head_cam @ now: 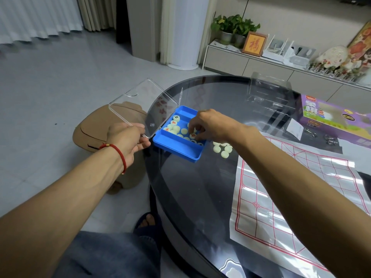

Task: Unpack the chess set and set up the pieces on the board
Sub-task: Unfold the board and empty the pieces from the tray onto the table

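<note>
The chess pieces [181, 131], pale round discs, mostly lie loose in the blue tray [177, 146], which sits near the left edge of the dark glass tabletop [192, 187]; only a small cluster of unpacked discs [222, 147] rests on the glass just beside the tray. The right hand [210, 125] reaches into the tray, fingertips pinched on a disc, while the left hand [128, 138] grips the edge of the clear hinged lid [140, 105], holding it open. The board sheet [297, 189] (red grid on white) is spread out but bare, so I judge unpacking barely begun and all placement left. The purple box [333, 119] lies beyond.
</note>
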`<state>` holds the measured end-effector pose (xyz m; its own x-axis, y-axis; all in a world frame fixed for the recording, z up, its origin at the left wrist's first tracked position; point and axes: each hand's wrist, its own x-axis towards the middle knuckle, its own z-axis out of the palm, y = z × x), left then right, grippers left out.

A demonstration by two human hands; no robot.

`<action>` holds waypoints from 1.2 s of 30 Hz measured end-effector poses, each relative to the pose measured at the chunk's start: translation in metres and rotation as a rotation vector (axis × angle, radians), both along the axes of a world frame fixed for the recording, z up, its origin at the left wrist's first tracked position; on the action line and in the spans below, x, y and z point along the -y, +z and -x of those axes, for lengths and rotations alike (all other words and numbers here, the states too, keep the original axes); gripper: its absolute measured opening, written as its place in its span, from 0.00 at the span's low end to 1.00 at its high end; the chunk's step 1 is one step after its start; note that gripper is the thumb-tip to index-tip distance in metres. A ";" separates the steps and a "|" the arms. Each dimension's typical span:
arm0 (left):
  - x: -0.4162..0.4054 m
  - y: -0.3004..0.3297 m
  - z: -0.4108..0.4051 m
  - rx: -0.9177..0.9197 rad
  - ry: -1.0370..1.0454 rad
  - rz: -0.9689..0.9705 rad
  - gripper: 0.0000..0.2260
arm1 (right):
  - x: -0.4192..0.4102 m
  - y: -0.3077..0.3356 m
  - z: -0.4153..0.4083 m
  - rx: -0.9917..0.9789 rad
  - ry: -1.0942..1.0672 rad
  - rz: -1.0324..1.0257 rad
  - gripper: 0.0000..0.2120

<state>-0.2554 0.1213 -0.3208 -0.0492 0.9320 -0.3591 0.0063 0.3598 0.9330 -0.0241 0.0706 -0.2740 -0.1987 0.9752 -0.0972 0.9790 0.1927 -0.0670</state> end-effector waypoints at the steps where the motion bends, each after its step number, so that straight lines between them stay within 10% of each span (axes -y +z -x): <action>1: 0.000 0.000 0.000 0.001 -0.003 0.000 0.05 | -0.001 0.000 0.000 -0.007 0.000 0.002 0.12; 20: 0.001 0.002 0.000 0.004 0.006 -0.002 0.05 | -0.020 -0.003 -0.085 -0.070 -0.371 -0.183 0.10; 36: 0.002 0.003 -0.001 0.004 0.007 -0.010 0.05 | -0.009 0.010 0.005 0.036 -0.099 -0.168 0.08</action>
